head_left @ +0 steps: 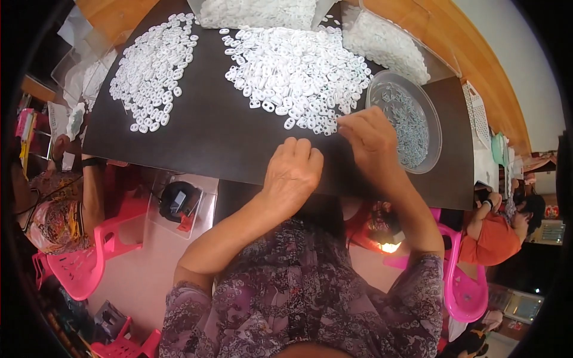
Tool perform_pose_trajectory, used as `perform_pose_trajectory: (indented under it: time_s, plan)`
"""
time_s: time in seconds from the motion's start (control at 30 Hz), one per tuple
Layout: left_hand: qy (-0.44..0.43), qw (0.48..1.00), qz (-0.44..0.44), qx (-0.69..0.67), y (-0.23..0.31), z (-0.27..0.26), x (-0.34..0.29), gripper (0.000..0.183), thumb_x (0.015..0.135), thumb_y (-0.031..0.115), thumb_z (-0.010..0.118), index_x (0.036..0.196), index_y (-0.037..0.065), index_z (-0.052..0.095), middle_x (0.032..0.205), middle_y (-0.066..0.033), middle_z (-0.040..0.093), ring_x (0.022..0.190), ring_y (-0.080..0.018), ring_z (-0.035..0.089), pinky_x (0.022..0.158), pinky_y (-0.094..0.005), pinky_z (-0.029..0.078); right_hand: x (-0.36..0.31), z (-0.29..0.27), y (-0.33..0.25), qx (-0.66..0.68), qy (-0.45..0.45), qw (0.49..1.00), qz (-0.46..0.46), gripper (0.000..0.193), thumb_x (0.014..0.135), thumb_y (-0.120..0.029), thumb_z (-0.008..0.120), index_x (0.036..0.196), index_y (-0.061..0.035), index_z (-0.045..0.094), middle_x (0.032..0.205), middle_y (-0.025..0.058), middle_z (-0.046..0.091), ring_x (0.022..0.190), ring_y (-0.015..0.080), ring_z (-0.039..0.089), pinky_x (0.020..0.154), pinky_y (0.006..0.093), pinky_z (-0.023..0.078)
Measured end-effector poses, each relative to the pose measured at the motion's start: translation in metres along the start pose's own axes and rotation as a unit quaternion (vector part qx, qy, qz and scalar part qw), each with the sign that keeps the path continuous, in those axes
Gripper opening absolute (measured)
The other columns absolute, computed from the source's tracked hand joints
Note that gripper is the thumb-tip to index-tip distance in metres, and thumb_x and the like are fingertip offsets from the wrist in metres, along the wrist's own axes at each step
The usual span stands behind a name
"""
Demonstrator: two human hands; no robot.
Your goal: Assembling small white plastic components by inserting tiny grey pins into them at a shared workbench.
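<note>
My left hand [293, 174] is curled above the dark table near its front edge, knuckles up. Its fingertips are hidden, and I cannot make out what is in them. Higher up and to the right, my right hand [371, 136] has its thumb and fingers pinched together at the lower right edge of a heap of small white oval pieces with two holes [292, 68]. Anything in that pinch is too small to name. Just right of this hand stands a clear round tub [434, 149] with many small grey metal pins or screws [406, 128].
A second heap of white pieces [152, 71] covers the table's left part. Clear bags of white pieces [382, 45] lie along the far side. The dark tabletop [203, 140] shows between the heaps. People sit on both sides, by pink plastic chairs [110, 238].
</note>
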State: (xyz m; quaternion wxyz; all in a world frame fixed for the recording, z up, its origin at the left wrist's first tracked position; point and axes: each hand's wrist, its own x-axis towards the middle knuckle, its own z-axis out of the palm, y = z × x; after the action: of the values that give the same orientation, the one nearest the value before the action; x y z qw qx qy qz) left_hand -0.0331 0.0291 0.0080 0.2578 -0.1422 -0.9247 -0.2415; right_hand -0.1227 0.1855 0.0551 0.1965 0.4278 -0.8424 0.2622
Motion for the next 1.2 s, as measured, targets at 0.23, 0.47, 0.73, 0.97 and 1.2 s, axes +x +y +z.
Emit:
perform_pose_trajectory:
  time_s: [0.23, 0.47, 0.73, 0.97, 1.2]
  plan:
    - [-0.012, 0.997, 0.018, 0.075, -0.005, 0.006, 0.001, 0.011, 0.067, 0.002, 0.059, 0.073, 0.005, 0.051, 0.072, -0.0094, 0.045, 0.069, -0.0237, 0.051, 0.055, -0.0316, 0.042, -0.019, 0.003, -0.009, 0.055, -0.019, 0.998, 0.037, 0.015, 0.072, 0.002, 0.067, 0.086, -0.0024, 0.065, 0.078, 0.0086, 0.060, 0.072, 0.0237, 0.056, 0.063, 0.0317, 0.044]
    - [-0.015, 0.820, -0.332, -0.467, -0.015, -0.027, -0.002, 0.012, 0.090, 0.014, 0.058, 0.093, 0.002, 0.060, 0.074, -0.0007, 0.058, 0.062, -0.0071, 0.051, 0.056, -0.0194, 0.041, -0.025, 0.030, -0.045, 0.368, -0.009, 0.883, 0.292, 0.011, 0.080, 0.001, 0.063, 0.091, 0.0009, 0.064, 0.081, 0.0038, 0.061, 0.077, 0.0091, 0.056, 0.069, 0.0229, 0.044]
    - [0.051, 0.724, -0.356, -0.588, -0.013, -0.045, -0.014, 0.012, 0.089, 0.011, 0.059, 0.094, 0.000, 0.061, 0.075, -0.0010, 0.059, 0.063, -0.0057, 0.051, 0.057, -0.0188, 0.043, -0.007, 0.043, -0.064, 0.103, 0.075, 0.991, -0.028, 0.016, 0.073, 0.001, 0.066, 0.087, -0.0028, 0.063, 0.080, 0.0078, 0.058, 0.070, 0.0227, 0.056, 0.063, 0.0305, 0.046]
    - [0.114, 0.634, -0.385, -0.660, -0.021, -0.045, -0.018, 0.014, 0.082, 0.003, 0.065, 0.094, -0.004, 0.062, 0.084, -0.0060, 0.062, 0.067, -0.0093, 0.056, 0.060, -0.0207, 0.046, -0.013, 0.051, -0.067, 0.127, 0.085, 0.988, -0.039, 0.017, 0.072, 0.001, 0.066, 0.089, -0.0021, 0.064, 0.082, 0.0092, 0.061, 0.071, 0.0256, 0.056, 0.059, 0.0323, 0.045]
    - [0.086, 0.674, -0.369, -0.634, -0.029, -0.043, -0.027, 0.015, 0.085, 0.006, 0.062, 0.097, -0.003, 0.060, 0.083, -0.0049, 0.062, 0.067, -0.0091, 0.055, 0.060, -0.0210, 0.047, -0.005, 0.054, -0.072, 0.193, 0.064, 0.979, 0.027, 0.017, 0.072, 0.004, 0.064, 0.089, -0.0007, 0.064, 0.082, 0.0100, 0.061, 0.070, 0.0241, 0.055, 0.060, 0.0309, 0.044]
